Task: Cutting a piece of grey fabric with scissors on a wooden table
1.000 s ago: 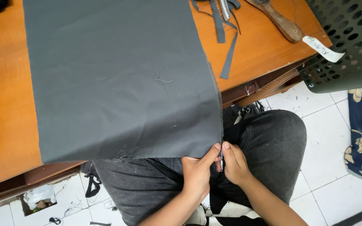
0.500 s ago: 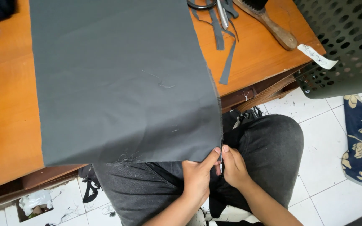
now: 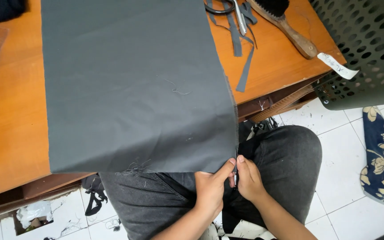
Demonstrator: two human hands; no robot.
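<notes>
Over the orange wooden table point(image 3: 14, 129) edge, left hand point(image 3: 210, 191) and right hand point(image 3: 247, 180) are pinching the grey rectangular cloth point(image 3: 134, 84) corner, possibly fraying it by pulling.

The scissors point(image 3: 221, 8) and brush point(image 3: 285, 22) run off the top edge. The grey cloth point(image 3: 134, 84) hides much of the counter point(image 3: 10, 133). Both forearms leave the frame below.

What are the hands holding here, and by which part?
Both the left hand and right hand pinch the grey fabric at its near right corner, where it hangs over the table's edge.
</notes>
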